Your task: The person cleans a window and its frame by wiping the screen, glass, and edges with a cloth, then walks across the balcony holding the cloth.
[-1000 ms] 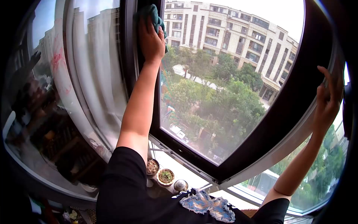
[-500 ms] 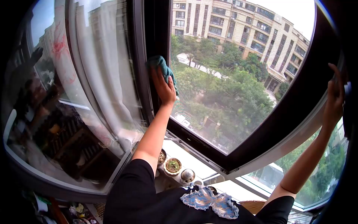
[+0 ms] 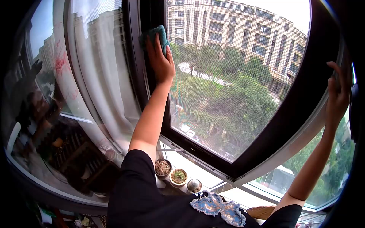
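Observation:
A folded dark green cloth (image 3: pixel 161 35) lies under the fingers of my left hand (image 3: pixel 162 64), which presses it against the left upright of the dark window frame (image 3: pixel 294 125). Part of the cloth overlaps the edge of the mesh screen (image 3: pixel 228 106). At the far right, my right hand (image 3: pixel 338 95) grips the outer edge of the same frame. Its fingers are bent around that edge, and some fingertips are hidden. Both arms are stretched forward and up.
Below the frame, a brown-filled pot (image 3: pixel 163 168), a pot with a green plant (image 3: pixel 178 177) and a round cactus pot (image 3: pixel 194 186) stand on the sill. To the left, a glass pane (image 3: pixel 57 125) shows reflections, with a white curtain (image 3: pixel 100 76) behind it.
My left hand has slid the cloth upward along the frame's left side. My right hand keeps its hold on the edge. The view has shifted slightly, showing more of the pots.

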A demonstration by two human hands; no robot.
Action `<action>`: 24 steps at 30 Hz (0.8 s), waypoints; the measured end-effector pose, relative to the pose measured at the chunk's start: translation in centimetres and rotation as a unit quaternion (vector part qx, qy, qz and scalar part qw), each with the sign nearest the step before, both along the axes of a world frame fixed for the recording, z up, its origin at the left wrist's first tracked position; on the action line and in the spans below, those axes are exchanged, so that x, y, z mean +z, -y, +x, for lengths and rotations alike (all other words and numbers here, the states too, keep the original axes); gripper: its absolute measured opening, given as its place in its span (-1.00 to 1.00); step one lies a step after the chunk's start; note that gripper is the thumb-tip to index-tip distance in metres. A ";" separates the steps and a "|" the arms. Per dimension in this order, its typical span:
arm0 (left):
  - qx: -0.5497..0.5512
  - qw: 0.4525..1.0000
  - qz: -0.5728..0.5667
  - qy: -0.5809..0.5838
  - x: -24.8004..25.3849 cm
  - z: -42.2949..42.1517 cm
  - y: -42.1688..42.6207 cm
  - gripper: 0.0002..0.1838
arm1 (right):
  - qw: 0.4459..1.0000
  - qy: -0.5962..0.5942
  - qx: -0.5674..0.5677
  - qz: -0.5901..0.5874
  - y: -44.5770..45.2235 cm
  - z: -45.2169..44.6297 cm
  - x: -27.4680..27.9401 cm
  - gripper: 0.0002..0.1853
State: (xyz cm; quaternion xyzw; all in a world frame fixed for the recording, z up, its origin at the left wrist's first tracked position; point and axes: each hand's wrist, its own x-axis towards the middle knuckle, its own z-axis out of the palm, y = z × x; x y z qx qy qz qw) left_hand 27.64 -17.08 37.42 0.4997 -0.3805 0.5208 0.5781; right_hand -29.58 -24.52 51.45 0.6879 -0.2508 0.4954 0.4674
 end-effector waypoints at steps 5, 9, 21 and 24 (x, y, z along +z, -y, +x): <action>0.008 0.995 -0.066 0.079 6.7 1.8 1.4 -0.46 | 0.994 0.049 0.032 0.087 -0.4 0.4 -0.5 -0.65; 0.021 0.990 -0.090 0.105 12.0 2.4 1.7 -0.47 | 0.999 0.006 0.016 -0.048 -2.0 1.9 0.3 -0.79; 0.035 0.976 -0.124 0.178 24.9 5.2 3.1 -0.50 | 0.992 0.035 0.054 -0.104 -4.8 4.8 0.6 -0.81; 0.056 0.974 -0.143 0.169 28.3 5.1 3.3 -0.47 | 0.992 0.040 0.063 -0.100 -5.1 4.9 0.6 -0.79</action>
